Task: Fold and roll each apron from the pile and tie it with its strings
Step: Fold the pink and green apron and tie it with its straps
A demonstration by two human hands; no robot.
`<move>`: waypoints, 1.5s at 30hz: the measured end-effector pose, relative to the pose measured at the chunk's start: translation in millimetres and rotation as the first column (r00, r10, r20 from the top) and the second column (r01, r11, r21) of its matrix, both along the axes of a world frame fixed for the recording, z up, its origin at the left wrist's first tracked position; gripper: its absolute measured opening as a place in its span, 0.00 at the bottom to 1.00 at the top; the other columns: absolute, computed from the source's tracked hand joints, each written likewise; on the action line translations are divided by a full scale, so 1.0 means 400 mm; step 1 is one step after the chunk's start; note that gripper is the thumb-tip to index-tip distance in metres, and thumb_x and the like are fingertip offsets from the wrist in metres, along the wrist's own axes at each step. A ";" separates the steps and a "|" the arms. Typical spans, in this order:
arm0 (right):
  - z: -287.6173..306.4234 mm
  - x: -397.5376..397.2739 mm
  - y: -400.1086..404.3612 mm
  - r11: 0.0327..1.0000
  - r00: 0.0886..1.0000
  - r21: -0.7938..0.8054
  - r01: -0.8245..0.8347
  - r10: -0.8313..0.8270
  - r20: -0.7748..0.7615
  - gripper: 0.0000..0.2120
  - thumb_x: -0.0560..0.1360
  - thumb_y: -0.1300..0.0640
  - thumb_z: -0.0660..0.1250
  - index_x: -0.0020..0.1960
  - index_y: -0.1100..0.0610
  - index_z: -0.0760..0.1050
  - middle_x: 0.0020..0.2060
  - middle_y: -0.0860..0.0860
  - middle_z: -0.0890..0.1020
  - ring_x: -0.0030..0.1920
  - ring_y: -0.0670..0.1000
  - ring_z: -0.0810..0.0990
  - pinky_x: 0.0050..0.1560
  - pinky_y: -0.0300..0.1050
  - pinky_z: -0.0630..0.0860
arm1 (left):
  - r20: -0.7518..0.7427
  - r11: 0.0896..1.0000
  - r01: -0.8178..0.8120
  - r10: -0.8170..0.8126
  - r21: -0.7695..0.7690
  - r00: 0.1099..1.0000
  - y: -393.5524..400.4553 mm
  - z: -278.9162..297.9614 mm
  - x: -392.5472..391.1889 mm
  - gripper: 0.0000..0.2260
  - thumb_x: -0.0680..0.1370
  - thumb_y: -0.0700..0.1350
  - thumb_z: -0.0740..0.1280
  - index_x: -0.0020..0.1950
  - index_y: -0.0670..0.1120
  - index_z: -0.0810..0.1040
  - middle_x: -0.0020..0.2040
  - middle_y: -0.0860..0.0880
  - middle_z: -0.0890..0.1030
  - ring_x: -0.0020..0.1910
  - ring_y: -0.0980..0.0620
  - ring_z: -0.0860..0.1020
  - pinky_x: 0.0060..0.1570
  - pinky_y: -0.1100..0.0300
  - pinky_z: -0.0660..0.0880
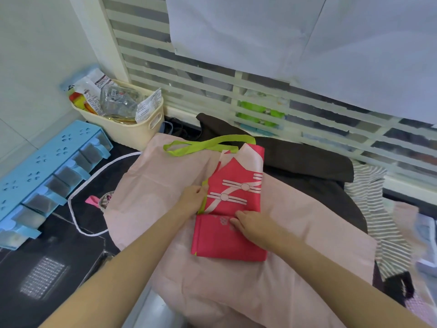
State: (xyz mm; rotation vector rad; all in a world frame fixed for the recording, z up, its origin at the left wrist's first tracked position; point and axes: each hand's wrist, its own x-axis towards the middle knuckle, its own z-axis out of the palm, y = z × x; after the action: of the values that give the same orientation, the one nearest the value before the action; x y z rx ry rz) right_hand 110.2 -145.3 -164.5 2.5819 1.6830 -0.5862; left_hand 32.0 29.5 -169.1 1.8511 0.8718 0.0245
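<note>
Bright, even light; edges bend, right side perhaps slightly blurred

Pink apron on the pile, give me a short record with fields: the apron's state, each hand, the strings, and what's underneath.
apron: pink apron, folded into a narrow strip, near end turned up over itself
left hand: pinches the apron's left edge
right hand: fingers press on the turned-up fold
strings: green strap lies loose beyond the far end, untied
underneath: pale pink cloth
</note>
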 end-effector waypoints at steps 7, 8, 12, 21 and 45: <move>-0.065 -0.021 -0.024 0.980 0.958 0.196 -0.036 -0.022 0.287 0.19 0.74 0.47 0.54 0.30 0.55 0.71 0.22 0.51 0.75 0.22 0.53 0.75 0.17 0.43 0.69 | 0.010 0.941 0.084 -0.092 0.329 0.996 -0.019 0.006 -0.041 0.11 0.78 0.39 0.64 0.59 0.36 0.73 0.53 0.38 0.75 0.50 0.45 0.73 0.48 0.58 0.66; -0.070 -0.024 -0.024 0.972 0.948 0.230 -0.052 -0.025 0.317 0.19 0.74 0.47 0.54 0.30 0.55 0.71 0.22 0.50 0.74 0.21 0.53 0.74 0.17 0.42 0.69 | 0.028 0.903 0.062 -0.081 0.424 0.996 -0.023 0.018 -0.047 0.15 0.77 0.38 0.64 0.63 0.36 0.70 0.57 0.37 0.71 0.54 0.42 0.72 0.54 0.55 0.67; -0.074 -0.025 -0.024 0.938 0.924 0.324 -0.123 -0.011 0.383 0.18 0.73 0.47 0.55 0.31 0.55 0.72 0.24 0.50 0.75 0.24 0.53 0.75 0.20 0.42 0.71 | 0.099 0.656 0.170 -0.352 0.735 0.931 -0.026 0.043 -0.086 0.17 0.75 0.45 0.54 0.56 0.39 0.75 0.50 0.39 0.75 0.46 0.41 0.76 0.47 0.52 0.74; 0.003 -0.020 -0.087 0.898 0.892 0.263 -0.353 0.237 0.386 0.25 0.70 0.35 0.55 0.52 0.52 0.76 0.51 0.50 0.78 0.49 0.52 0.78 0.49 0.45 0.76 | -0.256 0.696 0.659 -0.607 0.285 0.752 -0.027 0.010 -0.129 0.21 0.79 0.53 0.55 0.65 0.43 0.73 0.61 0.44 0.74 0.62 0.48 0.72 0.61 0.62 0.63; 0.023 -0.001 -0.091 0.659 0.557 -0.089 0.747 -0.693 -0.457 0.18 0.78 0.50 0.63 0.62 0.61 0.71 0.59 0.54 0.76 0.59 0.56 0.75 0.55 0.44 0.70 | -0.030 0.963 0.263 -0.261 0.067 0.965 -0.106 0.015 -0.139 0.13 0.82 0.42 0.58 0.64 0.40 0.71 0.59 0.48 0.75 0.58 0.53 0.73 0.44 0.67 0.64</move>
State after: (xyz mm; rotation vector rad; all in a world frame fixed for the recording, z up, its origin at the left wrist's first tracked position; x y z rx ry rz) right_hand 109.7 -181.8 -155.2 3.3833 0.5534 -1.2250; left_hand -23.5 -12.8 -163.2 2.0231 0.6402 -0.1312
